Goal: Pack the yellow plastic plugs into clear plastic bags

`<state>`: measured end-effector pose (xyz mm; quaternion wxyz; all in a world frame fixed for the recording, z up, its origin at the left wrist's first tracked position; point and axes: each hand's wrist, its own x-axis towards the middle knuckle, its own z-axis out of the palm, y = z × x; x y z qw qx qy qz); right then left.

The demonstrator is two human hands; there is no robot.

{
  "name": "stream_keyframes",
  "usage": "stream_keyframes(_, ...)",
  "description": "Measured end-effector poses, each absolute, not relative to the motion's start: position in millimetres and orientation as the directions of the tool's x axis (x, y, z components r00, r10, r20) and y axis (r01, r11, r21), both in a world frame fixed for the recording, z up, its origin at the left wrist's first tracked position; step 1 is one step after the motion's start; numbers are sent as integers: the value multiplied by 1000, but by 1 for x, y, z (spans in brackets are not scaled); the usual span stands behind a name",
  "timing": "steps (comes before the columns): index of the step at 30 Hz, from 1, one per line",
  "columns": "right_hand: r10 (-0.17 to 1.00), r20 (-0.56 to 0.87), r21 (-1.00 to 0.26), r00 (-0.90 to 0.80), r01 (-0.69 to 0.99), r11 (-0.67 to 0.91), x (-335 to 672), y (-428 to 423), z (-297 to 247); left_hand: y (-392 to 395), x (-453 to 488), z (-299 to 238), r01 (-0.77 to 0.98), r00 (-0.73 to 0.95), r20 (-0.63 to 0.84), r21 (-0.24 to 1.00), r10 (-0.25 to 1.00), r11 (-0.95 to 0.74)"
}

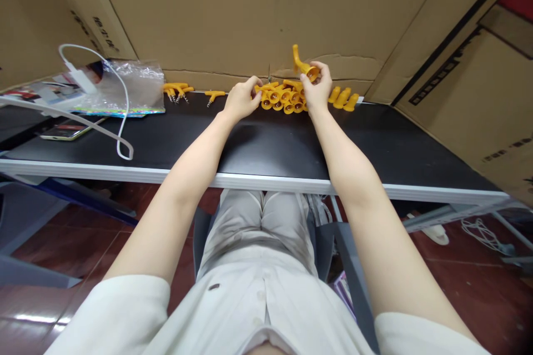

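A pile of orange plastic pieces (283,97) lies at the far edge of the black table (270,147). My right hand (316,86) is closed on one orange piece (303,64), held just above the pile with its stem pointing up. My left hand (241,99) rests on the table at the pile's left side, fingers curled and pinching at an orange piece there. Three more orange pieces (343,98) lie to the right of my right hand.
Finished orange pieces with metal screws (179,90) lie left of the pile. A clear plastic bag (125,89), a white cable (120,122) and a phone (66,131) sit at the table's left. Cardboard walls (250,11) close off the back and right.
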<state>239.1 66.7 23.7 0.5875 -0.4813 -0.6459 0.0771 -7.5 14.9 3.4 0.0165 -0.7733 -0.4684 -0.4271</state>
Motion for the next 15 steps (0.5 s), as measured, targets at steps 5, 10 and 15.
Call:
stream_keyframes(5, 803, 577, -328, -150, 858, 395, 236, 36, 18, 13, -5, 3, 744, 204, 672, 366, 712, -559)
stream_keyframes(10, 854, 461, -222, -242, 900, 375, 223, 25, 16, 11, -3, 3, 727, 205, 672, 382, 711, -571)
stream_keyframes(15, 891, 353, -170, -285, 917, 361, 218, 17, 22, 8, -2, 4, 725, 211, 654, 394, 726, -565)
